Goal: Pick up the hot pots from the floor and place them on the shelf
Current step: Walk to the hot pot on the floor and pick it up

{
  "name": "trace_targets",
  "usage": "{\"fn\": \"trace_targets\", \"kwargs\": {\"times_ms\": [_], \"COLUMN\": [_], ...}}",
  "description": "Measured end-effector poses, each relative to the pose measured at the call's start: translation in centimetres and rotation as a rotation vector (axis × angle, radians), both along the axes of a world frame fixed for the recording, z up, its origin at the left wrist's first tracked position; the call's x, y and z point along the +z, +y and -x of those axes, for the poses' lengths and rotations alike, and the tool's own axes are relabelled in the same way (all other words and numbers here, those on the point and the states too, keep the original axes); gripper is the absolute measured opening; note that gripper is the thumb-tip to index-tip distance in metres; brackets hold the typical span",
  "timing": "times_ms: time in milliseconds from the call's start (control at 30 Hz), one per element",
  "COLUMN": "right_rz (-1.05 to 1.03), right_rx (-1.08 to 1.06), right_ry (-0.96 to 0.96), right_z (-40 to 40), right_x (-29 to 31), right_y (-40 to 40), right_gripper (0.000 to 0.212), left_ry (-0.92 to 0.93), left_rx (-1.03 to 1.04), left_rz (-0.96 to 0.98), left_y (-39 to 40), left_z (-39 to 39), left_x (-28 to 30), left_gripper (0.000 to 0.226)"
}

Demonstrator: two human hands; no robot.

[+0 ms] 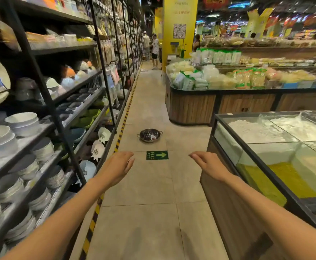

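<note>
Both hands, left hand point(117, 167) and right hand point(208, 165), are empty with fingers loosely spread; walk to the far pot point(149, 135) and grip both side handles.

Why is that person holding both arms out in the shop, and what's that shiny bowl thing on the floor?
That shiny thing is a metal hot pot with two little handles, sitting on the floor tiles in the aisle. The person is reaching toward it with the left hand and the right hand, both open and empty. Neither hand is touching it yet; it lies farther along the aisle, past the green exit sign on the floor. The shelf full of bowls stands on the left.
</note>
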State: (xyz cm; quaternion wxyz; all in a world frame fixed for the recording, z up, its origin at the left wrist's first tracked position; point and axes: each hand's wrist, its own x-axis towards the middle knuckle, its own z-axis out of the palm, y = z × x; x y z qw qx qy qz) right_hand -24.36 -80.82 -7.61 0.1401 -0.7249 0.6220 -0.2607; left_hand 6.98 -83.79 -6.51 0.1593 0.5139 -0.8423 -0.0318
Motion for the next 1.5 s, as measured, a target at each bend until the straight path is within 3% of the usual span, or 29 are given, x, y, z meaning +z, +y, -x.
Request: {"fn": "trace_targets", "kwargs": {"times_ms": [467, 833, 1200, 1333, 1500], "right_rz": [-0.099, -0.194, -0.296, -0.379, -0.477], "right_rx": [-0.129, -0.291, -0.295, -0.317, -0.372], "right_ry": [-0.124, -0.204, -0.227, -0.25, -0.242], "right_z": [3.3, 7.3, 10.9, 11.0, 11.1], "right_x": [-2.8, -5.4, -12.5, -15.4, -22.2], "right_y": [-42.0, -74.4, -108.2, -117.3, -126.7], "right_gripper": [0.032, 0.03, 0.029, 0.029, 0.03], "left_ry": [0.076, 0.062, 0.042, 0.031, 0.05], "left_rx": [0.098, 0.199, 0.278, 0.335, 0.362], "left_rz": [-0.104, -0.139, -0.194, -0.217, -0.4], "left_y": [-42.0, -76.2, -106.5, -115.6, -127.1], "left_z": [0.0, -0.7, 1.3, 0.9, 1.0], "left_x": [-3.2, -4.5, -10.0, -12.7, -19.0], "left_gripper": [0.028, 0.035, 0.035, 0.032, 0.03]}}
